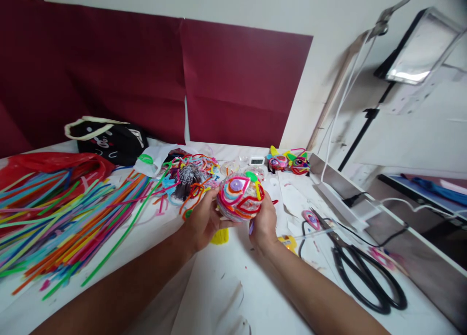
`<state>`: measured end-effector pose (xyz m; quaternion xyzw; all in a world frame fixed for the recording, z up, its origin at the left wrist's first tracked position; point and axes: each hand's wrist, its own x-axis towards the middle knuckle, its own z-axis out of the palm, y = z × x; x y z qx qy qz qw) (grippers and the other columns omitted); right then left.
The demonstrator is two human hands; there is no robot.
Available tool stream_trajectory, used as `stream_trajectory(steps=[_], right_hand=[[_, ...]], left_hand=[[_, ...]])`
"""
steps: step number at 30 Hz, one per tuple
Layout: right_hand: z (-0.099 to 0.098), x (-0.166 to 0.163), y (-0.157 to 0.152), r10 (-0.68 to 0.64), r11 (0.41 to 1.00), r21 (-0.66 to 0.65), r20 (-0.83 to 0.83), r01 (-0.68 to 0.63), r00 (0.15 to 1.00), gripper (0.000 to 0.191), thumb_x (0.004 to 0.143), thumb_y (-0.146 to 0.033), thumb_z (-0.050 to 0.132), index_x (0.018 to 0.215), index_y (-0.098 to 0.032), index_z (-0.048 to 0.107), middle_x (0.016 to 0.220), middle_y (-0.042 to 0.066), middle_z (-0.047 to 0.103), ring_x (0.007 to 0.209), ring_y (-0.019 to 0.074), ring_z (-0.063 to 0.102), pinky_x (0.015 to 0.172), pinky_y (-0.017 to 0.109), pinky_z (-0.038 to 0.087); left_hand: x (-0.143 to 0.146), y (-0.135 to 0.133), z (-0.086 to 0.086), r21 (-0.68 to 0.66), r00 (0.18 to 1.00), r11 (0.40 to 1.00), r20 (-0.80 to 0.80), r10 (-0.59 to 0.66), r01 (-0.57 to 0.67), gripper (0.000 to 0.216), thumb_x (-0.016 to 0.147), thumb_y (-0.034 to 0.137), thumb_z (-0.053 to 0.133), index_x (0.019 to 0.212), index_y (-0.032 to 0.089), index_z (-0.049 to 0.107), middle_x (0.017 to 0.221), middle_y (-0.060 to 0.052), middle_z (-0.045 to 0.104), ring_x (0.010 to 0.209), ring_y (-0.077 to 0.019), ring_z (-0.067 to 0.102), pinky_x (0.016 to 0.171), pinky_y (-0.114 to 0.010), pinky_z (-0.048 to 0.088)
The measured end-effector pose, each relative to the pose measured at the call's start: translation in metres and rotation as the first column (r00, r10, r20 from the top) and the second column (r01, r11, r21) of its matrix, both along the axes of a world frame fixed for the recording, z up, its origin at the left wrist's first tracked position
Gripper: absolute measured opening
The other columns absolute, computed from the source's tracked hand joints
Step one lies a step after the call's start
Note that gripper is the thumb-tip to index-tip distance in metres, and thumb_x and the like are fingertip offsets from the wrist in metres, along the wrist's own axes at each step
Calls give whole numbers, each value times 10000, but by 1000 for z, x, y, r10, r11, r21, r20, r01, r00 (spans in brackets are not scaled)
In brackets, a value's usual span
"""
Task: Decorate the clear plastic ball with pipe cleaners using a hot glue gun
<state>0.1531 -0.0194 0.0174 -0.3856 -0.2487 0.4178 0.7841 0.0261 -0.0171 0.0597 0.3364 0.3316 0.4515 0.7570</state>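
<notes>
Between my two hands, above the white table, is a clear round ball [239,198] decorated with coloured pipe cleaners. A pink and blue eye shape with a purple centre faces me, next to red loops and a green tip. My left hand [204,219] grips the ball's left side. On its right side my right hand [265,222] is closed round it, its fingers partly hidden behind the ball. A small purple piece shows by the right fingers. Below the ball lies something yellow and fuzzy [219,236].
Loose pipe cleaners [83,218] spread across the left, with a tangled pile [189,176] behind my left hand. Black-handled scissors [359,267] and an eye-shaped piece [311,219] lie right. Farther back are a black bag [105,142], a small digital clock [257,161] and decorated pieces [288,163].
</notes>
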Motion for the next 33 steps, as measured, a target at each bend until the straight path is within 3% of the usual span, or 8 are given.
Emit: stream_trajectory(steps=[8,15,25,33], right_hand=[[-2,0,3,-69,998,1,56,69,996,224,752,-367,547,866,-219,672,883,-26,712,851,173,612,805,296,483],[-2,0,1,-84,996,13,135,83,987,252,786,-340,503,925,-214,670,907,-11,716,878,187,620,806,312,484],[-7,-2,2,5,999,48,144,-12,990,231,802,-335,536,970,-236,659,943,-22,694,922,184,597,843,310,462],[-1,0,-5,168,986,-1,18,-168,986,246,758,-359,638,984,-266,664,1014,-20,703,892,176,623,773,302,491]], left_hand=[[2,-5,1,57,1000,998,24,2,-4,453,982,452,398,1311,199,582,1197,-143,710,977,-287,725,817,-500,616],[0,-12,-4,230,999,973,17,-42,37,607,812,468,717,1334,210,546,1230,-138,703,1136,-317,670,928,-496,580],[-4,0,-6,238,995,971,-103,7,17,561,777,371,751,1272,168,582,1050,-131,768,970,-310,738,779,-444,638],[-16,20,-5,122,993,991,-113,-40,54,426,902,356,545,1247,114,615,1016,-156,776,919,-318,749,789,-488,620]])
